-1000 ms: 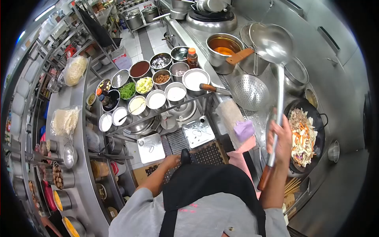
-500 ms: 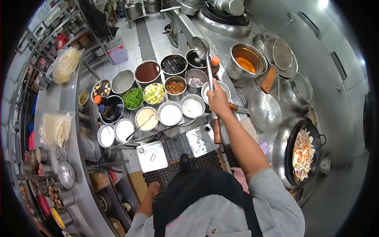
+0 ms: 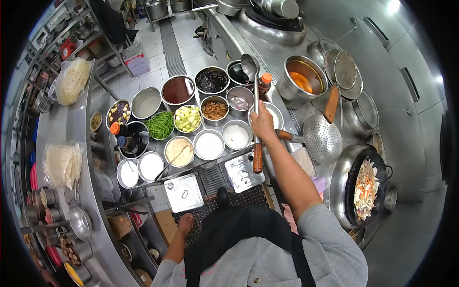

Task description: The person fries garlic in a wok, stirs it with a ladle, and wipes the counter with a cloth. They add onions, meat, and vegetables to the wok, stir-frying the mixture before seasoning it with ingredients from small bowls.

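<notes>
My right hand (image 3: 263, 123) is wrapped round the metal shaft of a long ladle (image 3: 257, 93) with a wooden grip. The ladle's bowl points away from me, beside an orange-capped bottle (image 3: 264, 83), and its wooden end points back at me. Under this hand is a round metal pot with pale contents (image 3: 276, 116), partly hidden. Nearby stand tubs of white powder (image 3: 235, 137), chopped purplish-white pieces (image 3: 239, 102) and brown chunks (image 3: 214, 110). My left hand (image 3: 185, 223) hangs low by my side above the black perforated mat (image 3: 196, 210), fingers curled, with nothing seen in it.
A wok (image 3: 366, 191) of sliced vegetables and meat sits on the right. Beside my right forearm lies a perforated strainer (image 3: 322, 138); behind it stands a pot of orange-brown liquid (image 3: 300, 81). A steel counter (image 3: 79, 129) with bagged noodles (image 3: 72, 81) runs along the left.
My view has shifted slightly. The ladle's bowl has moved a little to the right and nearer, still in my right hand. My left hand stays low by my side.
</notes>
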A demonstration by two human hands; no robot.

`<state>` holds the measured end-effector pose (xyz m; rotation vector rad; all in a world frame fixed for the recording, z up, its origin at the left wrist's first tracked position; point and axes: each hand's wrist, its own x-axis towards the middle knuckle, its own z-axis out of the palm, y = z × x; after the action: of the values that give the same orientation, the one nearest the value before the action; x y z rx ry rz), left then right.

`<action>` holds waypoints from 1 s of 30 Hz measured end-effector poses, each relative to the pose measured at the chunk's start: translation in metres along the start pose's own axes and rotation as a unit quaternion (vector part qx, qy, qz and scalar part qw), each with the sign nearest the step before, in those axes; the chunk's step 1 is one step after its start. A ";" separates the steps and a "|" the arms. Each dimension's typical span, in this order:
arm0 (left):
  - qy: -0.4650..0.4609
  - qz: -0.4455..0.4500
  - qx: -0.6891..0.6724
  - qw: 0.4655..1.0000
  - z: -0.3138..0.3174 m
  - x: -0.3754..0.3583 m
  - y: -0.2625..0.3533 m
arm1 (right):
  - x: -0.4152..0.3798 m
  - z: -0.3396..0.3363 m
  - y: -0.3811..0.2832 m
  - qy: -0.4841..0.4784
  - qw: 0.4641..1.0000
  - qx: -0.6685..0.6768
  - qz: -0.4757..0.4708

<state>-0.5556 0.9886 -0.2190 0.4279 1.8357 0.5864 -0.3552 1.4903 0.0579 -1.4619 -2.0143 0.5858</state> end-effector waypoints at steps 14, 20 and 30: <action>-0.013 -0.033 0.179 0.983 -0.012 0.026 -0.029 | 0.026 -0.029 -0.041 -0.109 0.758 0.569 0.298; -0.017 -0.082 0.132 0.988 -0.013 0.013 -0.024 | 0.029 -0.040 -0.043 -0.118 0.766 0.570 0.271; -0.010 -0.023 0.102 0.994 -0.004 0.037 -0.030 | 0.037 -0.059 -0.041 -0.130 0.738 0.601 0.279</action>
<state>-0.5718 0.9844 -0.2637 0.5249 1.8883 0.3627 -0.3531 1.5139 0.1350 -1.0518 -0.7885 1.9554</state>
